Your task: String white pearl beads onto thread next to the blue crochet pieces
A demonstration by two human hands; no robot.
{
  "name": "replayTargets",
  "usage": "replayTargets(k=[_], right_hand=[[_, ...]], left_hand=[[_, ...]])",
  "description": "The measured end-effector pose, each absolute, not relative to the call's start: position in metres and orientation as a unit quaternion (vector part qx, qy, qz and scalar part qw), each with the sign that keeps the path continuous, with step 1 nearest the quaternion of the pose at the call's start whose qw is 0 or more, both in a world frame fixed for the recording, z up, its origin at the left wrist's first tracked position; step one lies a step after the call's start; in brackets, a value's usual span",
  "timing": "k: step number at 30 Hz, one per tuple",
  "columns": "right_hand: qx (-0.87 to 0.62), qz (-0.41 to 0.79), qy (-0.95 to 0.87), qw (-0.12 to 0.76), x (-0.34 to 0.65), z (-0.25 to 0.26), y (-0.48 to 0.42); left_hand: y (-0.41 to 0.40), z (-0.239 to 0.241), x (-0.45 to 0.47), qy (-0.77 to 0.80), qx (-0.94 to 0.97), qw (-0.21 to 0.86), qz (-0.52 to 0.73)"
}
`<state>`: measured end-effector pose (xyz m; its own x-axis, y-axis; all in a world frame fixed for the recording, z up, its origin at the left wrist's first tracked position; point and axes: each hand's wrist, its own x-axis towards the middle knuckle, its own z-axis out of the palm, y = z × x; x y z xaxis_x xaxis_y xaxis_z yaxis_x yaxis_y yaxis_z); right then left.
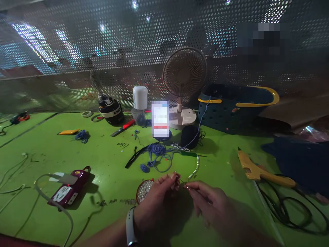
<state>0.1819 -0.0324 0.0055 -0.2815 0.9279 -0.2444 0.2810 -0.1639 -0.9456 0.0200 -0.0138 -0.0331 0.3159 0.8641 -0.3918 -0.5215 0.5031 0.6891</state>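
Note:
My left hand (164, 188) is closed in a pinch, with a tiny pale thing that looks like a pearl bead (175, 173) at the fingertips. A thin dark needle or wire (182, 181) spans the small gap between my hands. Its other end is pinched by my right hand (205, 197), thumb against forefinger. Just beyond the right fingertips, a string of pearl beads (197, 165) lies on the green table. A round red-rimmed dish of loose pearl beads (144, 189) is partly hidden behind my left hand. Blue crocheted pieces and yarn (157, 149) lie ahead.
A phone (160, 120) stands before a fan (184, 72). To the right are a dark basket (228, 108) and a yellow glue gun (264, 173) with a coiled cord. Leftward sit a maroon power bank (69, 188) with a cable, a red cutter (123, 128) and a black bottle (111, 109).

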Motion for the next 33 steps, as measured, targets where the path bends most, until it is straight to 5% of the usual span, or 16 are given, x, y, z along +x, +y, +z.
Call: replayTargets(k=[17, 25, 29, 33], right_hand=[[-0.514, 0.559, -0.585, 0.284, 0.182, -0.003, -0.035], [-0.481, 0.627, -0.516, 0.331, 0.174, -0.006, -0.044], [-0.516, 0.51, -0.602, 0.333, 0.187, -0.01, -0.044], [-0.467, 0.224, -0.769, 0.376, 0.202, -0.02, -0.04]], left_hand=[[-0.019, -0.017, 0.022, 0.367, 0.171, 0.781, 0.476], [-0.029, -0.017, 0.029, 0.36, 0.33, 0.717, 0.497], [-0.027, -0.012, 0.019, 0.403, 0.561, 0.548, 0.472], [-0.03, -0.011, 0.014, 0.388, 0.697, 0.425, 0.427]])
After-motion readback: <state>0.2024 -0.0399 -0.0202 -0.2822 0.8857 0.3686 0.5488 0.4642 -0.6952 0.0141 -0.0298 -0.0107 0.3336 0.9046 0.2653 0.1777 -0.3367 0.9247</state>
